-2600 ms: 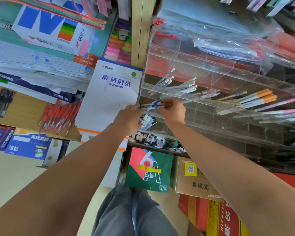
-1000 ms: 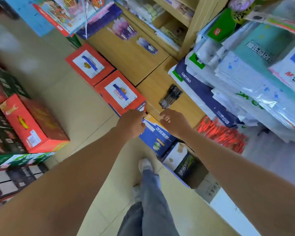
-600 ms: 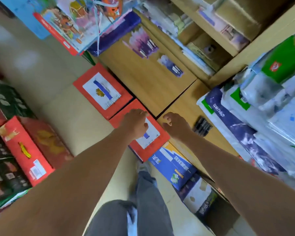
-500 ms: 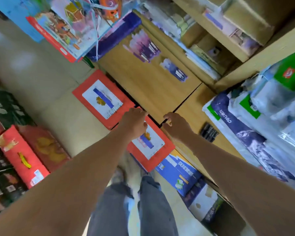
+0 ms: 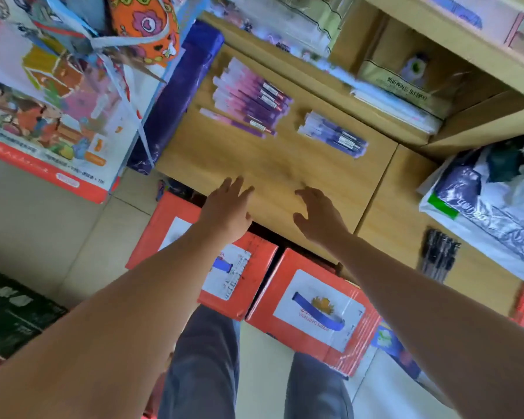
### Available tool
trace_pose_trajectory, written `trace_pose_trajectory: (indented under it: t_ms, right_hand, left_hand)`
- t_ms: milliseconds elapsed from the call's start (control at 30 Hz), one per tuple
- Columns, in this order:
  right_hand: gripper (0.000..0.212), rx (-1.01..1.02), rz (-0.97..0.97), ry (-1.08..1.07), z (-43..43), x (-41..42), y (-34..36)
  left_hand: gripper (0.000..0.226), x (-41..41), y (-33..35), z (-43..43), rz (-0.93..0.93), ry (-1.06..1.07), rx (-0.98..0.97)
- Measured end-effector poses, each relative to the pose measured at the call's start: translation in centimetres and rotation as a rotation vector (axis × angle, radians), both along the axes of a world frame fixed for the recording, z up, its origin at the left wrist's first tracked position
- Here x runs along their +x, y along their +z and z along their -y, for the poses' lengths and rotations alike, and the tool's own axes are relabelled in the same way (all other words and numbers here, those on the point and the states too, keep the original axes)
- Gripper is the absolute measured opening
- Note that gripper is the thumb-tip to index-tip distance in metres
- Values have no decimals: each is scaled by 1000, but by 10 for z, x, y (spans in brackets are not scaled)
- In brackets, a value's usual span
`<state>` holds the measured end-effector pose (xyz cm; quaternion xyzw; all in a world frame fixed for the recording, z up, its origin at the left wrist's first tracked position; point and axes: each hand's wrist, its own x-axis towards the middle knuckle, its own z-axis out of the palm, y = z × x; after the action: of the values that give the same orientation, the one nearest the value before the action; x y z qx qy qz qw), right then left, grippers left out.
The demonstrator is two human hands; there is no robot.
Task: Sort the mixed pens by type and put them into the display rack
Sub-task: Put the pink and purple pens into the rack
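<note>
- The larger pen group (image 5: 248, 101) lies on the counter (image 5: 270, 164), toward its back left.
- The smaller pen group (image 5: 333, 136) lies on the same counter, just right of the larger pen group and apart from it.
- A wrapped roll (image 5: 176, 95) lies along the counter's left edge.
- A shelf (image 5: 400, 95) holding flat packets sits behind the counter.
- A bundle of pens (image 5: 439, 255) lies on the adjoining section to the right, in front of a pile of bags (image 5: 490, 207).
- The left box (image 5: 230, 276) and right box (image 5: 315, 309) stand side by side on the floor (image 5: 43, 222), below the counter's front edge.
- The left hand (image 5: 227, 207) and right hand (image 5: 318, 216) are side by side over that front edge, well apart from both pen groups.
</note>
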<state>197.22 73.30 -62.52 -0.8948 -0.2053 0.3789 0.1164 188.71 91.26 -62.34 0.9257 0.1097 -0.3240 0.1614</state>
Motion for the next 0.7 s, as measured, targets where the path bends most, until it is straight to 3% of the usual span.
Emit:
trace_pose_trajectory:
  t_ms: [167, 300, 400, 567, 700]
  right_hand:
    - [47, -152, 39, -79, -20, -6, -6]
    - [37, -112, 102, -161, -40, 10, -3]
    - [35, 24, 194, -181, -65, 39, -2]
    - [44, 225, 332, -123, -118, 102, -9]
    - [56, 154, 331, -45, -154, 135, -22]
  left_hand:
    - [50, 6, -9, -33, -11, -89, -5]
    - [40, 22, -10, -50, 74, -72, -39]
    - [32, 44, -11, -64, 134, 167, -100]
    - [32, 81, -12, -81, 84, 630, -238]
    - [50, 97, -29, -89, 95, 946, -388]
